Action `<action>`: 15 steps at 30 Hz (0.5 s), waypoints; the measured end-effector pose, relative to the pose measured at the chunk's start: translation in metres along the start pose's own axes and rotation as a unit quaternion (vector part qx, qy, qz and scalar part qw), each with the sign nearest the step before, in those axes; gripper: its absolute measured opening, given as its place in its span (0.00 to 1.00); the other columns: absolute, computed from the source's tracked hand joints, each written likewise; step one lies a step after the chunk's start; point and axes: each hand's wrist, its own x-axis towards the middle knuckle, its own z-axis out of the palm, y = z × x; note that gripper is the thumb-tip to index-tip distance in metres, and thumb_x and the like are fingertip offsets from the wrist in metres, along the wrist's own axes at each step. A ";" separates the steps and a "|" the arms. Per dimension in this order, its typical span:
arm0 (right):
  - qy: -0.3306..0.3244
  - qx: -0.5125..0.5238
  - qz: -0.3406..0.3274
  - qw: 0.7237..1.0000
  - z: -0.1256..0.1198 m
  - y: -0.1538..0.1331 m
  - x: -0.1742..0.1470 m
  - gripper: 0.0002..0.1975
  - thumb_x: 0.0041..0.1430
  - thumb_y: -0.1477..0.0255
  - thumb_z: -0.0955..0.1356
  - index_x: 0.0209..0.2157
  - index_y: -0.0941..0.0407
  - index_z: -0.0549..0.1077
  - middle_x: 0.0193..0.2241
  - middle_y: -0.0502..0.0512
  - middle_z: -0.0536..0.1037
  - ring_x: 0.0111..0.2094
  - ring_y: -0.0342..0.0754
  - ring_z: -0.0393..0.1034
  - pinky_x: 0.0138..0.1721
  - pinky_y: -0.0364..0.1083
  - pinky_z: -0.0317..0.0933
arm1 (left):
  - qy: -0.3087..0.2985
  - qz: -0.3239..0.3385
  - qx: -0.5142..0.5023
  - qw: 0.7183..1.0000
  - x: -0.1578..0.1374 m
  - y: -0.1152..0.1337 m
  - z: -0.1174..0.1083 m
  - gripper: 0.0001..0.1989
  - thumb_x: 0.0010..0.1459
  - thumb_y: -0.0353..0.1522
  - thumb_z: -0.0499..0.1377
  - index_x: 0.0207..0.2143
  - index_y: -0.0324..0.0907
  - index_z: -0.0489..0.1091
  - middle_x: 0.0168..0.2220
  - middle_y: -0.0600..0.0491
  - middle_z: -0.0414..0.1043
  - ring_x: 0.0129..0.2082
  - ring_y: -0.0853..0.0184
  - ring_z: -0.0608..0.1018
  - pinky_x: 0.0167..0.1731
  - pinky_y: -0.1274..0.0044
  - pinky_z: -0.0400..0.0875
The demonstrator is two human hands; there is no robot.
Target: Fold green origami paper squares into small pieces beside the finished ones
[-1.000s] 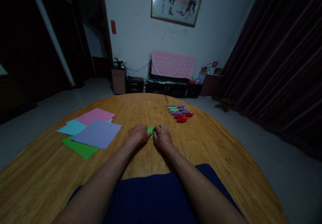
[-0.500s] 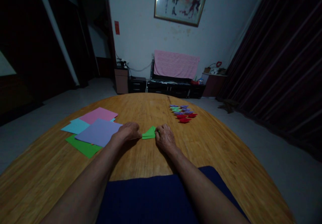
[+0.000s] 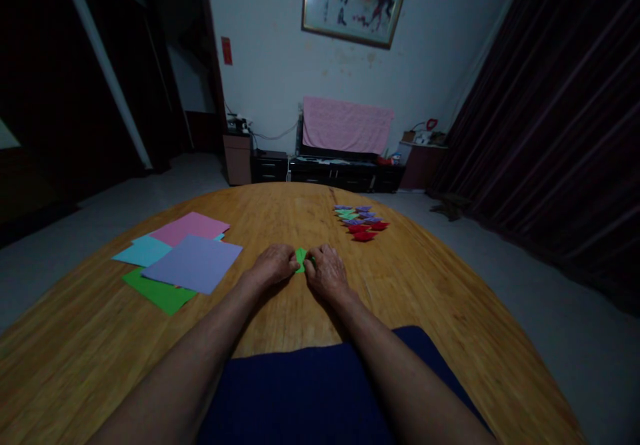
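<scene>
A small folded green paper (image 3: 301,259) lies on the wooden table, mostly covered by my fingers. My left hand (image 3: 276,263) grips its left side, fingers closed together. On its right side, my right hand (image 3: 327,270) pinches the paper with curled fingers. Only a narrow strip of green shows between the two hands, so the shape of the fold is largely hidden.
To the left, loose square sheets overlap: purple (image 3: 195,263), pink (image 3: 193,228), light blue (image 3: 143,251) and green (image 3: 160,290). Several small folded paper boats (image 3: 363,236) in red, purple and green stand in rows at the right on the round table (image 3: 425,312).
My left hand has moved right onto the green paper and now covers its left part. My right hand stays at its right side. The view has shifted slightly.
</scene>
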 end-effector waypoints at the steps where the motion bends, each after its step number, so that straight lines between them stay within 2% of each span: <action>1: -0.001 -0.004 0.006 1.000 -0.002 0.002 0.000 0.06 0.60 0.71 0.65 0.38 0.54 0.74 0.39 0.58 0.71 0.42 0.52 0.62 0.41 0.48 0.54 | -0.003 -0.003 -0.004 1.000 0.001 -0.001 0.001 0.12 0.57 0.36 0.54 0.39 0.41 0.75 0.41 0.45 0.78 0.42 0.60 0.78 0.40 0.74 0.68; 4: 0.000 -0.019 0.020 1.000 -0.007 0.008 -0.002 0.08 0.60 0.72 0.65 0.40 0.55 0.74 0.40 0.59 0.72 0.42 0.53 0.63 0.41 0.49 0.54 | 0.001 -0.009 -0.010 1.000 0.002 -0.003 0.002 0.15 0.57 0.35 0.55 0.45 0.41 0.73 0.46 0.45 0.77 0.46 0.60 0.77 0.42 0.74 0.68; 7: 0.006 -0.030 0.023 0.999 -0.010 0.010 -0.003 0.08 0.60 0.69 0.65 0.38 0.55 0.74 0.40 0.61 0.71 0.42 0.55 0.63 0.41 0.50 0.54 | 0.011 -0.010 -0.007 1.000 0.003 -0.005 0.003 0.20 0.56 0.35 0.56 0.50 0.41 0.70 0.51 0.43 0.74 0.50 0.59 0.75 0.46 0.74 0.67; 10: 0.007 -0.026 0.034 0.999 -0.010 0.007 -0.002 0.08 0.57 0.66 0.67 0.35 0.56 0.74 0.39 0.61 0.72 0.42 0.55 0.63 0.41 0.50 0.54 | 0.006 0.000 -0.011 1.000 0.003 -0.005 0.003 0.19 0.56 0.35 0.56 0.49 0.40 0.72 0.50 0.43 0.75 0.50 0.58 0.76 0.44 0.74 0.68; 15: 0.017 0.020 0.059 0.998 -0.007 0.006 0.002 0.04 0.51 0.72 0.68 0.32 0.57 0.71 0.35 0.59 0.73 0.40 0.53 0.64 0.39 0.48 0.54 | 0.012 0.015 -0.036 0.999 0.004 -0.008 0.001 0.15 0.52 0.33 0.56 0.43 0.44 0.75 0.43 0.45 0.78 0.43 0.58 0.77 0.38 0.74 0.68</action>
